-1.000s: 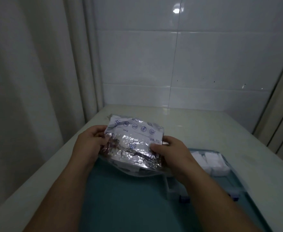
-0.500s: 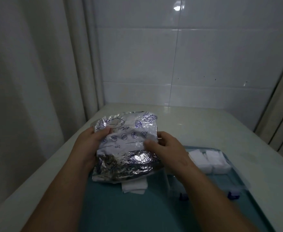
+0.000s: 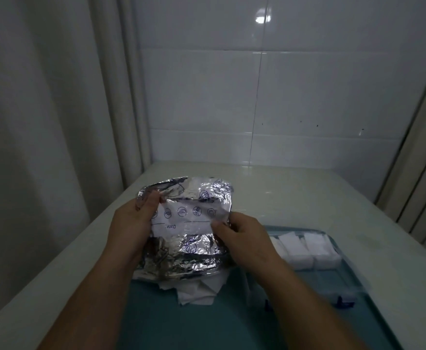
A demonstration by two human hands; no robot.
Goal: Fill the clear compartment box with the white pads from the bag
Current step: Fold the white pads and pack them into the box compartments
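Observation:
I hold a crinkled silver foil bag (image 3: 186, 231) with blue printed icons upside down over the teal mat (image 3: 207, 322). My left hand (image 3: 131, 228) grips its left edge, thumb on the front. My right hand (image 3: 239, 238) pinches its right edge. Several white pads (image 3: 199, 289) lie in a small pile on the mat under the bag's mouth. To the right sits the clear compartment box (image 3: 333, 281), with white pads (image 3: 305, 248) filling its far compartments; its near compartments look bare.
The mat lies on a pale table (image 3: 308, 193) set against a white tiled wall. Curtains hang at the left (image 3: 55, 109) and at the right edge. Blue latches (image 3: 340, 300) mark the box's near side.
The bag has been flipped mouth-down and lifted slightly, and white pads have dropped out onto the mat beneath it. Both hands stayed on its edges.

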